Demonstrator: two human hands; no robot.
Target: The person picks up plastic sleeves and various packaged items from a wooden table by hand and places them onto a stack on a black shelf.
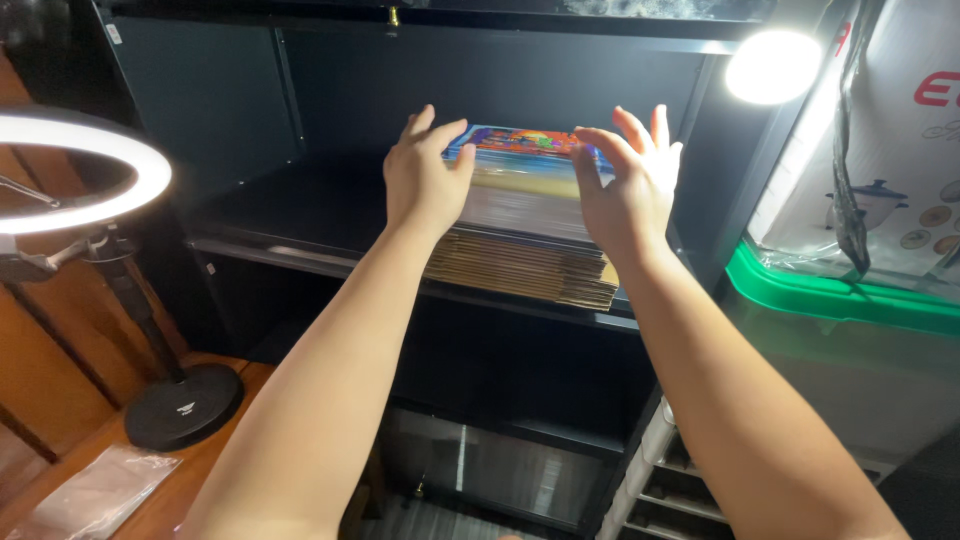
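Note:
A thick stack of flat cardboard sheets and colourful flat packs (525,225) lies on a black shelf (300,225). The top piece is bright orange and blue. My left hand (425,180) rests against the stack's left side with fingers together and pointing up. On the stack's right side is my right hand (630,185), palm toward the pile and fingers spread. Neither hand grips anything. Both forearms reach up from the bottom of the view.
A lit ring light (85,170) on a black stand with a round base (185,405) is at the left, on a wooden surface with a clear plastic bag (95,495). A bright round lamp (772,65) shines top right. A green-lidded bin (850,295) and a printed box sit at the right.

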